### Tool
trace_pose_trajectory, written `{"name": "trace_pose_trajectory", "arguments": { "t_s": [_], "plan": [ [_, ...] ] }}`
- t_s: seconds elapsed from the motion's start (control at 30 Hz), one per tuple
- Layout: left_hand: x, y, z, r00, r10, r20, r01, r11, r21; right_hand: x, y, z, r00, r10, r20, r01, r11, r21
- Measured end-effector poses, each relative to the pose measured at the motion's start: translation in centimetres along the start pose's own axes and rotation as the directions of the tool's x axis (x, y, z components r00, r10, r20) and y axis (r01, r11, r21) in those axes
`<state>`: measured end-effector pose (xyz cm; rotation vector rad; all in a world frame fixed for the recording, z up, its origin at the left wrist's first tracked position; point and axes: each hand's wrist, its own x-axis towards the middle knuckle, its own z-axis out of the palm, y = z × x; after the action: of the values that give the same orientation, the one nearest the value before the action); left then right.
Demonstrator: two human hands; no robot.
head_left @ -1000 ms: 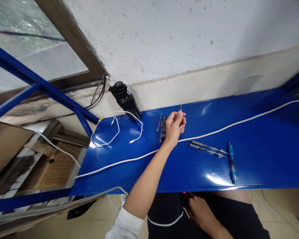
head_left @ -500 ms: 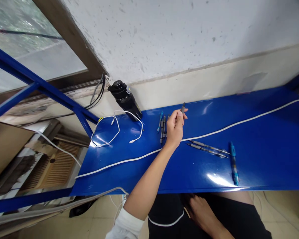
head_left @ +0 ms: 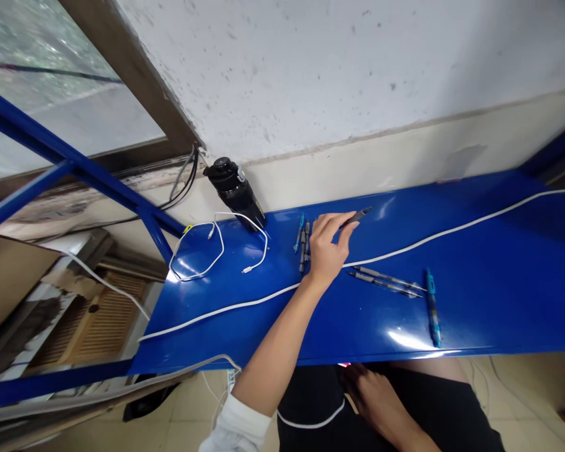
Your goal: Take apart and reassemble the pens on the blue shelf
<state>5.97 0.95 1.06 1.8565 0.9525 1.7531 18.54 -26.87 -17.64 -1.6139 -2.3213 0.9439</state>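
My left hand (head_left: 328, 248) reaches over the blue tabletop (head_left: 263, 326), closed in a pinch on a grey pen (head_left: 359, 215) that points up and to the right. Just left of the hand lie a blue pen (head_left: 299, 232) and several grey pens (head_left: 304, 246), partly hidden by my fingers. Two slim grey pens (head_left: 388, 282) rest side by side to the right, near another blue pen (head_left: 433, 307) close to the front edge. Below the table, my right hand (head_left: 370, 389) is down at my lap; its fingers are mostly hidden.
A black bottle (head_left: 240, 198) stands against the wall at the back left. Beside it lies a looped white charging cable (head_left: 223, 248). A longer white cord (head_left: 428, 242) crosses the tabletop and passes behind my left wrist. A blue metal frame (head_left: 66, 166) rises at the left.
My left hand has turned, tipping the held pen from nearly upright to slanting right. The view has shifted slightly. My right hand stays at my lap.
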Motion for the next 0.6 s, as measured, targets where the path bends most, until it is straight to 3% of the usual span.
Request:
{"name": "trace_pose_trajectory", "arguments": {
  "t_s": [0.07,0.13,0.23,0.37,0.43,0.47,0.53,0.6],
  "plan": [
    [0.1,0.1,0.2,0.990,-0.139,-0.007,0.137,0.983,-0.122,-0.2,-0.7,-1.3,1.000,0.001,-0.008,0.000,0.998,0.062],
    [0.2,0.1,0.4,0.944,-0.327,0.035,0.321,0.893,-0.315,-0.8,-2.4,-4.2,1.000,-0.003,0.024,-0.001,0.989,0.151],
    [0.4,0.0,0.6,0.823,-0.539,0.179,0.535,0.631,-0.561,-2.0,-6.1,-11.2,0.989,0.000,0.150,-0.047,0.948,0.313],
    [0.7,-0.1,0.5,0.709,-0.633,0.311,0.633,0.375,-0.678,-1.3,-9.4,-21.0,0.981,-0.081,0.174,-0.027,0.840,0.542],
    [0.8,-0.2,0.4,0.681,-0.644,0.348,0.645,0.304,-0.701,1.1,-9.4,-24.4,0.994,-0.068,-0.082,0.102,0.817,0.568],
    [0.8,-0.2,0.4,0.677,-0.645,0.355,0.643,0.284,-0.711,2.9,-9.1,-25.7,0.966,-0.024,-0.256,0.163,0.827,0.538],
    [0.9,-0.4,0.3,0.691,-0.634,0.346,0.620,0.274,-0.736,7.1,-8.2,-27.7,0.834,0.052,-0.549,0.220,0.882,0.417],
    [1.0,-0.6,0.1,0.716,-0.623,0.314,0.582,0.286,-0.762,11.6,-7.4,-28.9,0.745,-0.005,-0.667,0.259,0.923,0.283]
  ]
}}
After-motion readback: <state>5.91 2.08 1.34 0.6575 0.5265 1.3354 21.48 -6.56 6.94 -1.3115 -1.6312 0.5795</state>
